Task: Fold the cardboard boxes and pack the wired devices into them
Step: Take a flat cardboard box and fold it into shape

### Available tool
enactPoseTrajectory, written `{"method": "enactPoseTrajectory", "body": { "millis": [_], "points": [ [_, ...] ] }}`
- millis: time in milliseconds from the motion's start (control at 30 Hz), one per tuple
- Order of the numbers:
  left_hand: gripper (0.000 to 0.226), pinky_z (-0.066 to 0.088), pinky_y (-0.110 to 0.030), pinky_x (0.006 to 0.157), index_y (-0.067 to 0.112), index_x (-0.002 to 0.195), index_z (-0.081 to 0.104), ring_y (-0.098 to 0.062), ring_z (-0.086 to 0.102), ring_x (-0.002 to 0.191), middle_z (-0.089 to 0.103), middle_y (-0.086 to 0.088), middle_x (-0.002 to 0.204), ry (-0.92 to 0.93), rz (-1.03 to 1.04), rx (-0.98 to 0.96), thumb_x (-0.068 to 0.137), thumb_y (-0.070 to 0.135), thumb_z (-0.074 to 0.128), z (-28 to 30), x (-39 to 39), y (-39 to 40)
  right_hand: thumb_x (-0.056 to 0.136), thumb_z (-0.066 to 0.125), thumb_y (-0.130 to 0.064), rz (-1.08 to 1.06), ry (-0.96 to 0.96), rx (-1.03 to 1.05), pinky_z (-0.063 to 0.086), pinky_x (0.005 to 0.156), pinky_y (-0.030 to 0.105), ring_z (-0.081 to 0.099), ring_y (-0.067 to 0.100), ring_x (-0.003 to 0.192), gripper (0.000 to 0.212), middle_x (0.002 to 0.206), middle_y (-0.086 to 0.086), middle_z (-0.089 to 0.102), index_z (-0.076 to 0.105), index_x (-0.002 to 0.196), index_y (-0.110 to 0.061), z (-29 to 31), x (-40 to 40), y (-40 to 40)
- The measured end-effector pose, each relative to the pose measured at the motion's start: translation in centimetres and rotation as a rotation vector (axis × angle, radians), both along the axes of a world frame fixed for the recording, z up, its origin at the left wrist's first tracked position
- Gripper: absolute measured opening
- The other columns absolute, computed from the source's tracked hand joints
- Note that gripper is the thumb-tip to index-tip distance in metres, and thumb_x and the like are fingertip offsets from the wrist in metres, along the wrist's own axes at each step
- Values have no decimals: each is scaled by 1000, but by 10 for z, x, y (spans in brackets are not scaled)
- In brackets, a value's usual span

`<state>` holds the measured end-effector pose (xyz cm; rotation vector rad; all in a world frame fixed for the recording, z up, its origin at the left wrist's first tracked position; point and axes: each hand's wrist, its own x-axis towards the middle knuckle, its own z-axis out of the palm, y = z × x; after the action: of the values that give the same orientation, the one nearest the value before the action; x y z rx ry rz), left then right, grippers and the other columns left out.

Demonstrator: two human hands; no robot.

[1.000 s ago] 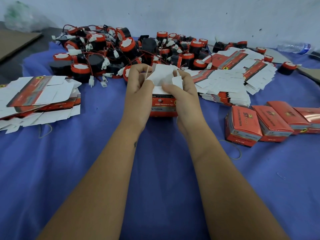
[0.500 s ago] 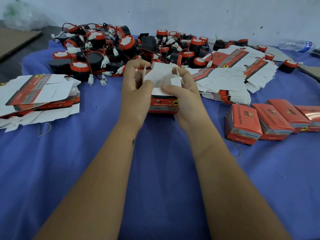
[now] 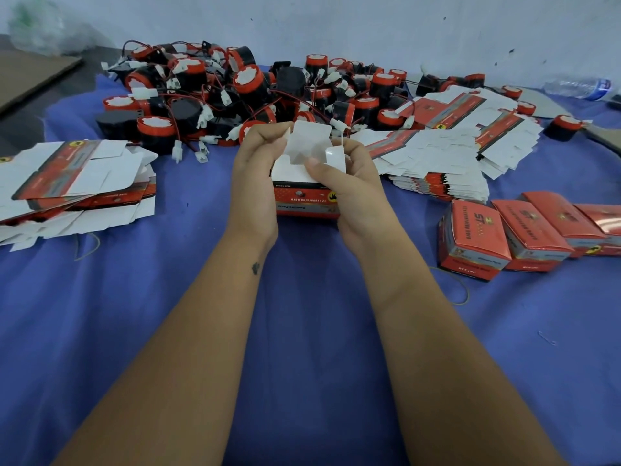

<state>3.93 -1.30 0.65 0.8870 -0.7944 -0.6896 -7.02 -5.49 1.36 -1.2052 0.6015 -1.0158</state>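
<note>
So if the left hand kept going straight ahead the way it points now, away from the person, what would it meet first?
Probably the pile of wired devices just beyond it. The left hand holds the half-folded box, its fingers aimed at the nearest red-topped units; depth is hard to judge from this view.

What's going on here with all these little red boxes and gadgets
A person is folding a small red box over a blue cloth. The left hand and right hand both grip it, with its white flaps open on top. Flat unfolded boxes lie to the left, a heap of wired devices sits behind, and finished boxes stand in a row on the right.
</note>
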Motion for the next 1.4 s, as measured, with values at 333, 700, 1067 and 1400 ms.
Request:
{"method": "enactPoseTrajectory", "body": {
  "millis": [333, 700, 1067, 1400],
  "points": [
    [23, 54, -28, 75, 21, 107, 67, -14, 68, 94, 72, 6, 100, -20, -23, 31, 100, 14, 46, -4, 1, -1, 77, 65, -24, -79, -84, 187, 53, 74, 39, 65, 24, 89, 30, 104, 12, 69, 63, 104, -13, -3, 4, -3],
    [28, 56, -29, 73, 30, 109, 72, -17, 71, 99, 74, 3, 109, -21, -44, 78, 93, 25, 50, -1, -3, 4, 86, 56, 4, -175, -38, 2, 55, 68, 37, 65, 22, 82, 35, 92, 2, 66, 62, 97, -28, 0, 3, -1],
    [46, 55, -21, 63, 38, 99, 66, -3, 71, 80, 74, 20, 88, -31, -6, 111, 96, 0, 40, 2, -6, 2, 102, 43, -32, -19, -182, 76, 48, 102, 49, 60, 26, 119, 30, 127, 4, 66, 69, 115, -28, 4, 6, 4],
    [44, 54, -32, 62, 37, 86, 64, -17, 64, 81, 66, 0, 96, -79, -23, 62, 89, -1, 43, 1, -5, 4, 87, 48, 5, -27, -106, 3, 56, 67, 35, 64, 21, 85, 41, 99, 3, 68, 68, 90, -31, -1, 5, 0]
  ]
}}
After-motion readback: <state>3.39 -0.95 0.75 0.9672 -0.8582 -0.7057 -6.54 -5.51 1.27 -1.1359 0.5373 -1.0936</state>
